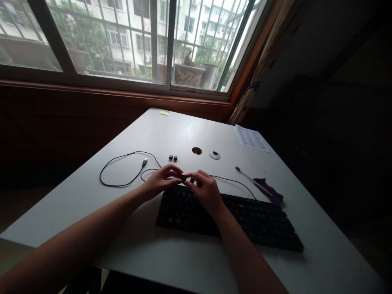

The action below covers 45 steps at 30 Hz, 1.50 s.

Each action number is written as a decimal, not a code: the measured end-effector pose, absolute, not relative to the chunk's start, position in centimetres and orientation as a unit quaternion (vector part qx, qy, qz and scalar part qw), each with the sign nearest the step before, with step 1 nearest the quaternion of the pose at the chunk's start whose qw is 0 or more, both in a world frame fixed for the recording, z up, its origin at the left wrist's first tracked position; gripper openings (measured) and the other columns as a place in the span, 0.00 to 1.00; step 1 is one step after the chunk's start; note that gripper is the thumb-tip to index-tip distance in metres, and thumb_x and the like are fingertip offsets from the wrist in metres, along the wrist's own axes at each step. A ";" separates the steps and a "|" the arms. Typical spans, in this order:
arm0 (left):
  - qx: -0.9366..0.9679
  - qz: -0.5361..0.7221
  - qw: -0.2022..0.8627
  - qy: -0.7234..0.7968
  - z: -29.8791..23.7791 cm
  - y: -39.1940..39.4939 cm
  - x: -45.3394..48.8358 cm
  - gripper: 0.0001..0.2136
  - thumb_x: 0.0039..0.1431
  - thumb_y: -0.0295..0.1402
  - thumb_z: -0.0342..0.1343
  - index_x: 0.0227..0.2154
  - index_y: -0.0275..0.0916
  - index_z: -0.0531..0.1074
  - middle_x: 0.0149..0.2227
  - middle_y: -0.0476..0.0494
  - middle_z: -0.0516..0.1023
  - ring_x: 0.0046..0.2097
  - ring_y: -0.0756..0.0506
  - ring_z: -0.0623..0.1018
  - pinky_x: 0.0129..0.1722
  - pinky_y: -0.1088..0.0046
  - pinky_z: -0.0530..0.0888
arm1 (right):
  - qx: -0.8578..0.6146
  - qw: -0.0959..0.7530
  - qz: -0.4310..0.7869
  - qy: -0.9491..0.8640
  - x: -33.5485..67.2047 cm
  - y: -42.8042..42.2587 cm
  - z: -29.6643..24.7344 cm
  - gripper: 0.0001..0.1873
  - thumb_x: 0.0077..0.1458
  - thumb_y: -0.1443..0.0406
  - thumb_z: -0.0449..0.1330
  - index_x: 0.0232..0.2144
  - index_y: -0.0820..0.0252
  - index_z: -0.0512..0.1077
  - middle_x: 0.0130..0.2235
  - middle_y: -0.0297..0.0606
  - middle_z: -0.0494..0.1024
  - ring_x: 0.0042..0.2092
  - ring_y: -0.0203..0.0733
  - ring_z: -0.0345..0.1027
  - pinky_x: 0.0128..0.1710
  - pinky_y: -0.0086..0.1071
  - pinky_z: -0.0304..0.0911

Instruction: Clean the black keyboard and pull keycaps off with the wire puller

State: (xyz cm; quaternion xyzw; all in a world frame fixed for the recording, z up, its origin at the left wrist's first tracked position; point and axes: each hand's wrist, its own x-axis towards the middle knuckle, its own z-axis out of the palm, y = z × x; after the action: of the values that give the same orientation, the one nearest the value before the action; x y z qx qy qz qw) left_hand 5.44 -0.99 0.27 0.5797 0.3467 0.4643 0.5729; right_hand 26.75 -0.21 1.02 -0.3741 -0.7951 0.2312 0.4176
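A black keyboard (260, 220) lies on the white table, below and to the right of my hands. Over its upper left edge, my left hand (165, 179) pinches a small black keycap (183, 178) between thumb and fingers. Close against it, my right hand (203, 190) is closed, thumb and fingertips together at the keycap; what it grips there is too small to make out. Two more black keycaps (173, 158) sit side by side on the table beyond my hands. My right forearm covers part of the keyboard.
A black cable with a USB plug (144, 163) loops at left. Behind the hands are a round table hole (197, 151) and a white ring cover (214, 155). At right lie a thin brush (252, 179), a purple cloth (274, 194) and printed paper (252, 138). A yellow note (164, 112) is near the window.
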 end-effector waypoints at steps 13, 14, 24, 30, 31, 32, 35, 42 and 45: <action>0.864 0.343 0.138 0.341 -0.9 -1.0 5.4 0.04 0.64 0.27 0.54 0.37 0.38 0.73 0.40 0.42 0.73 0.43 0.44 0.74 0.44 0.66 0.75 | -0.427 0.280 0.181 -0.840 28.9 7.1 3.1 0.09 0.53 0.62 0.67 0.39 0.56 0.80 0.32 0.34 0.78 0.33 0.38 0.69 0.38 0.32 0.64; 0.872 0.329 0.123 0.342 -1.0 -1.0 5.4 0.05 0.65 0.27 0.53 0.37 0.38 0.73 0.40 0.42 0.74 0.42 0.44 0.74 0.43 0.66 0.74 | -0.433 0.264 0.188 -0.841 28.6 8.1 2.7 0.09 0.53 0.63 0.67 0.38 0.56 0.81 0.33 0.35 0.79 0.34 0.39 0.70 0.38 0.32 0.64; 0.883 0.294 0.112 0.348 -0.7 -1.0 4.9 0.07 0.67 0.29 0.51 0.35 0.38 0.74 0.39 0.41 0.75 0.40 0.45 0.74 0.41 0.69 0.73 | -0.489 0.208 0.218 -0.819 25.1 13.7 -0.9 0.12 0.52 0.60 0.68 0.39 0.57 0.81 0.31 0.36 0.80 0.31 0.38 0.70 0.33 0.31 0.61; 0.885 0.287 0.113 0.348 -0.8 -0.9 5.0 0.06 0.66 0.29 0.52 0.35 0.38 0.73 0.39 0.41 0.74 0.40 0.45 0.73 0.41 0.70 0.72 | -0.483 0.208 0.223 -0.821 24.5 14.2 -1.1 0.13 0.53 0.60 0.68 0.40 0.58 0.81 0.32 0.36 0.80 0.32 0.37 0.70 0.34 0.29 0.61; 0.885 0.286 0.112 0.349 -0.8 -0.9 5.0 0.06 0.66 0.29 0.52 0.35 0.38 0.73 0.39 0.41 0.74 0.40 0.45 0.73 0.41 0.70 0.72 | -0.482 0.209 0.223 -0.821 24.4 14.2 -1.1 0.13 0.53 0.60 0.67 0.40 0.58 0.81 0.32 0.36 0.80 0.32 0.37 0.70 0.33 0.29 0.61; 0.885 0.285 0.111 0.350 -0.8 -0.9 5.0 0.06 0.66 0.29 0.51 0.35 0.38 0.73 0.39 0.42 0.74 0.40 0.45 0.73 0.41 0.70 0.72 | -0.481 0.210 0.224 -0.821 24.3 14.2 -1.1 0.13 0.53 0.60 0.67 0.40 0.58 0.81 0.32 0.36 0.80 0.32 0.37 0.70 0.33 0.29 0.61; 0.887 0.280 0.110 0.350 -0.8 -0.9 4.9 0.06 0.67 0.29 0.51 0.35 0.38 0.73 0.39 0.42 0.74 0.40 0.45 0.73 0.41 0.69 0.71 | -0.481 0.213 0.225 -0.820 24.2 14.3 -1.3 0.13 0.53 0.60 0.67 0.41 0.58 0.81 0.32 0.36 0.80 0.32 0.36 0.70 0.33 0.29 0.61; 0.889 0.278 0.115 0.345 -1.0 -0.9 4.8 0.06 0.67 0.29 0.51 0.36 0.38 0.73 0.39 0.41 0.74 0.40 0.45 0.73 0.42 0.69 0.71 | -0.476 0.218 0.232 -0.820 24.2 14.5 -1.5 0.14 0.52 0.60 0.68 0.41 0.57 0.81 0.33 0.36 0.81 0.32 0.37 0.70 0.34 0.29 0.61; 0.888 0.278 0.111 0.348 -0.9 -0.9 4.8 0.06 0.67 0.29 0.51 0.36 0.38 0.73 0.39 0.42 0.74 0.40 0.45 0.73 0.41 0.69 0.71 | -0.471 0.223 0.239 -0.820 24.4 14.5 -1.3 0.17 0.51 0.59 0.69 0.43 0.58 0.80 0.32 0.36 0.80 0.31 0.36 0.70 0.34 0.29 0.61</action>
State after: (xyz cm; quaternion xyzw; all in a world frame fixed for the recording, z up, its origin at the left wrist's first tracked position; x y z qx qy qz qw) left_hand 4.83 -0.90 -0.93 0.8884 0.3483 0.2778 0.1109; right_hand 24.42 14.46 -1.27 -0.4705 -0.8197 0.2390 0.2227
